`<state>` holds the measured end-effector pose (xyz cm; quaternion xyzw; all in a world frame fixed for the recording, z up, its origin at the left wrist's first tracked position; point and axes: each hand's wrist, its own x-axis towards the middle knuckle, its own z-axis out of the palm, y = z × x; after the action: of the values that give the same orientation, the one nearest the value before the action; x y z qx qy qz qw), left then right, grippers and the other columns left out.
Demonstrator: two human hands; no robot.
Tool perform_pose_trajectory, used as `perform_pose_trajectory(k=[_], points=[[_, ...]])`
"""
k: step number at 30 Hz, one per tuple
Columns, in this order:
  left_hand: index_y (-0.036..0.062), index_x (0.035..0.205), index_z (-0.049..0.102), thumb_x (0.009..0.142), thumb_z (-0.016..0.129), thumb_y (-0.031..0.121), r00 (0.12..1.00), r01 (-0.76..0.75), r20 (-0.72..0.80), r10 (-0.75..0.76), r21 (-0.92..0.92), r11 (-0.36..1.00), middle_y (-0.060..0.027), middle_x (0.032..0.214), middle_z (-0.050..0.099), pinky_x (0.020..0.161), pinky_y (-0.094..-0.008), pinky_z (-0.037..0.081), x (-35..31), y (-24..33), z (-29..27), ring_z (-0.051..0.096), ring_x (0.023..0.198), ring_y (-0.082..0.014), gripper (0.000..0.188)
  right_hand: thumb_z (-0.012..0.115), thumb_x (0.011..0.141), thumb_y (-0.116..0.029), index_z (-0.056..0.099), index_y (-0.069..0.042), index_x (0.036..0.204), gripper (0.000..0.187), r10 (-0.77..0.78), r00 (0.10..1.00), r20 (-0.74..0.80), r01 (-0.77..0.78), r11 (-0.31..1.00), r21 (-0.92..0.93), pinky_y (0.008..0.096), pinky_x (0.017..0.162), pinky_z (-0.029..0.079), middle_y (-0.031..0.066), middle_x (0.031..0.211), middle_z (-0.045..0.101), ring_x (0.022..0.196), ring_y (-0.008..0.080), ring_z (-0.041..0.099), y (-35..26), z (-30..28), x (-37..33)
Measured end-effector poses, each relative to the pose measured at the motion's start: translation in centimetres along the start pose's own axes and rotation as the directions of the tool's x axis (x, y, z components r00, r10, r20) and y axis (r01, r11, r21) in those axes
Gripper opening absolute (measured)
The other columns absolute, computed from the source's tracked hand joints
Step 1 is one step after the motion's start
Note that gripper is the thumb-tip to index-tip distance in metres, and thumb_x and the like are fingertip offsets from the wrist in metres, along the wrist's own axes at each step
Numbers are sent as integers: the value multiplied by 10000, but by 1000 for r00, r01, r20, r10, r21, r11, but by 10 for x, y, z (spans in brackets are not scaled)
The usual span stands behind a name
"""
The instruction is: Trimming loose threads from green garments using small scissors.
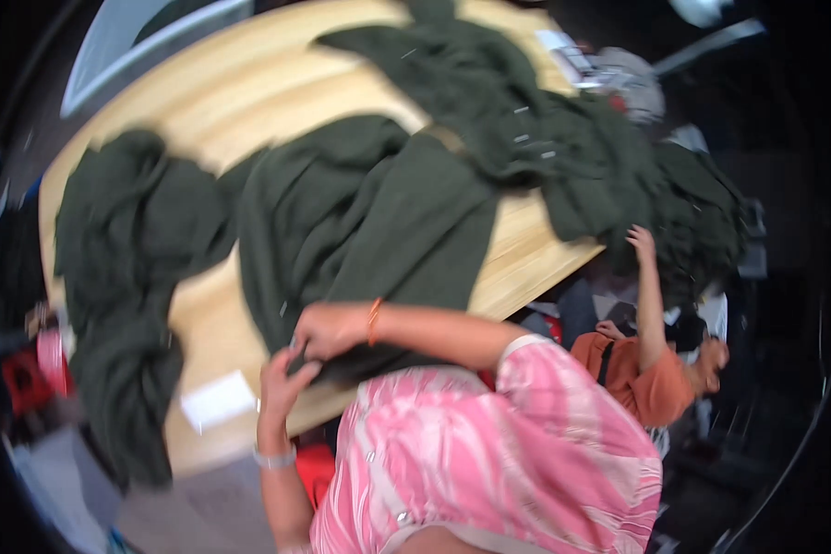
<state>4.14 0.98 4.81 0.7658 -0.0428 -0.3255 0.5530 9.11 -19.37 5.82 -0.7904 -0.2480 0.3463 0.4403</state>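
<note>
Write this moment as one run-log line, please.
left hand: close to right hand | right hand: by dark green cloth | grips: unclear | white sheet: on wooden table

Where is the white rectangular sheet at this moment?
In the head view, the white sheet lies at lower left on the wooden table, between the leftmost dark green cloth and the person's left hand.

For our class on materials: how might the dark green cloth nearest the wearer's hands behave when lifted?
The dark green cloth is probably floppy, given its soft folds; being broad, it would likely sag if lifted by one edge.
</note>
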Motion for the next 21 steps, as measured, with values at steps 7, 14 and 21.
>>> perform_pose_trajectory(k=[7,14,21], points=[[-43,857,651,794,705,82,997,-38,-73,30,-116,993,20,710,594,616,-239,431,-7,-28,7,507,676,-68,149,624,690,-111,663,15,760,149,-79,989,-128,71,996,-62,451,689,494,217,758,646,753,388,624,-11,20,-6],[-1,919,661,742,603,41,973,-125,-108,202,488,864,-221,843,652,705,-418,503,-15,-20,24,631,795,-392,191,589,677,-99,679,-15,795,170,-207,945,-253,181,976,-120,450,697,498,221,813,651,757,400,625,-22,41,-23],[-12,1197,534,829,603,14,954,-120,-287,92,-83,989,-120,1067,603,806,-303,486,-13,-60,11,625,918,-197,375,555,728,-80,593,6,871,171,-33,958,-285,26,999,-29,450,761,494,199,885,619,856,386,608,9,54,-23]])
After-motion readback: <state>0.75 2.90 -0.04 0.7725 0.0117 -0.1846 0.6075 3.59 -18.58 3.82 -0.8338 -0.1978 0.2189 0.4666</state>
